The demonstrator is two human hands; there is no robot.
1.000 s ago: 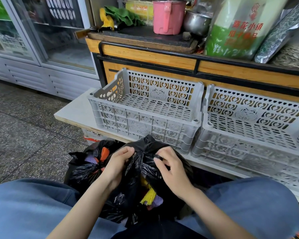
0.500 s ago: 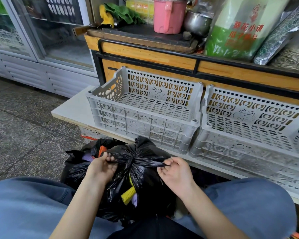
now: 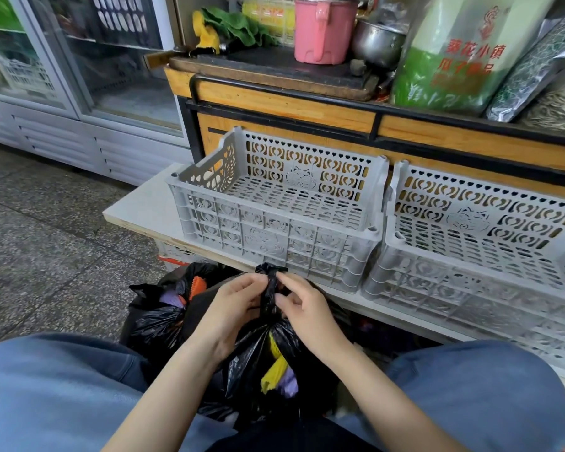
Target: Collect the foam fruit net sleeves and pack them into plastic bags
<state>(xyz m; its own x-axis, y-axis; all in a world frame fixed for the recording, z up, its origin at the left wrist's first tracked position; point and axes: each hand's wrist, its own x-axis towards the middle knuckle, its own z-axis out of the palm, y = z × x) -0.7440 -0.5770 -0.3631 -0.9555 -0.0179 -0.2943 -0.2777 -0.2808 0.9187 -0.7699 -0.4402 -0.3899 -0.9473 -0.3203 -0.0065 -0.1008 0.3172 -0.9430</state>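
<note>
Both hands pinch the black bag's twisted neck.
Left hand and right hand grip the bag between the knees; yellow foam sleeve shows inside.

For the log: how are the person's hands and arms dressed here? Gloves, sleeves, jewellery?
Both are bare: the left hand and right hand wear no gloves, and no ring, watch or bracelet shows. The forearms are uncovered to the frame edge, with no sleeve in view. Blue trousers cover the knees.
</note>
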